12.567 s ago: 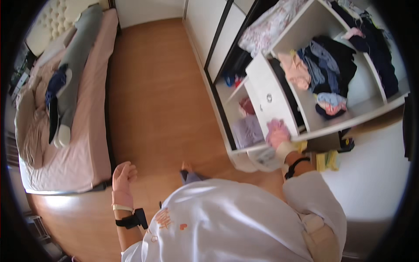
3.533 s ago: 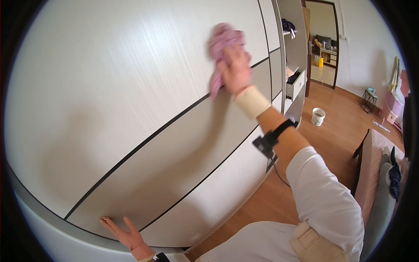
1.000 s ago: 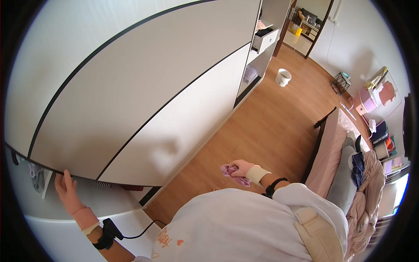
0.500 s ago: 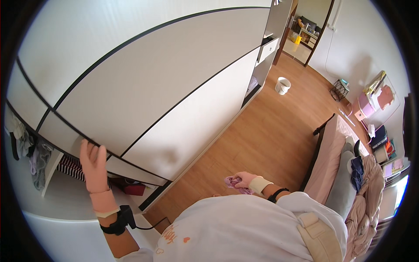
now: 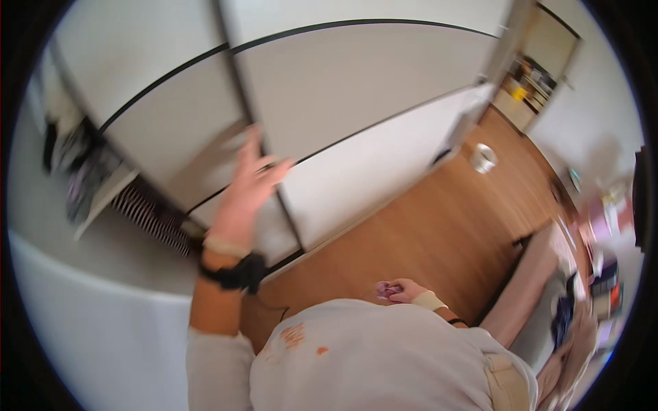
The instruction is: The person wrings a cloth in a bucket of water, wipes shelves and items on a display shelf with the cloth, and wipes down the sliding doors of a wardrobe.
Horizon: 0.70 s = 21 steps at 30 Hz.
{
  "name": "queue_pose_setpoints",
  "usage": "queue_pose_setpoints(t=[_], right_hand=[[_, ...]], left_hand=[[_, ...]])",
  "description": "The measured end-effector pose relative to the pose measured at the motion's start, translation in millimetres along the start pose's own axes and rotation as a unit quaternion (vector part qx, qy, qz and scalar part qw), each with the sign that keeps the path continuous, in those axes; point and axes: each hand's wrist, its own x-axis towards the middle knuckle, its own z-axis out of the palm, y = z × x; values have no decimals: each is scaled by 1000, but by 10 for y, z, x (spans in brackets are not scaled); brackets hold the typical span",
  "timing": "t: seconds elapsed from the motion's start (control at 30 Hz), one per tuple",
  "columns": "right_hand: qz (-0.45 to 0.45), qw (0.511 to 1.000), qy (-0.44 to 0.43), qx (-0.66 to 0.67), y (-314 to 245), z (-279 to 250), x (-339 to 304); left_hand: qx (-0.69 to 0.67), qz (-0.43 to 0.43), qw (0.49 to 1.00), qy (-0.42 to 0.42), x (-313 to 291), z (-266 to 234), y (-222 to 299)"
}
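Note:
My left hand [image 5: 248, 192], in a pink glove, is raised against a pale sliding wardrobe door [image 5: 356, 89]. Its fingers are spread at the door's dark upright edge [image 5: 236, 75], blurred by motion. Left of that edge, a second door panel [image 5: 171, 127] shows, with the hand's shadow on it. Low over the floor, my right hand [image 5: 410, 290], also gloved in pink, is closed around a crumpled purplish-pink cloth [image 5: 388, 290].
Beyond the door panels at the left is an open wardrobe section with hanging clothes [image 5: 72, 147] and a striped garment [image 5: 151, 216] below a shelf. A white bucket [image 5: 483, 159] stands on the wooden floor [image 5: 425, 219]. The bed [image 5: 524, 284] is at the right.
The dark door edge has slid right with my left hand, and more of the panel to its left shows. My right hand keeps the cloth. The whole view has shifted.

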Motion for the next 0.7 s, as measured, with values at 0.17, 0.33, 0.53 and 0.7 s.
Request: queue_pose_setpoints(t=[0.17, 0.33, 0.53, 0.7], right_hand=[[0, 995, 12, 103, -159, -312, 50], [-30, 995, 7, 90, -282, -241, 260], [-86, 990, 37, 109, -212, -393, 304], [-91, 988, 109, 52, -659, -652, 170]], left_hand=[[183, 147, 972, 19, 203, 142, -86], [54, 92, 992, 62, 148, -218, -659], [276, 268, 795, 470, -40, -655, -322], [148, 183, 847, 476, -2, -1479, -58]])
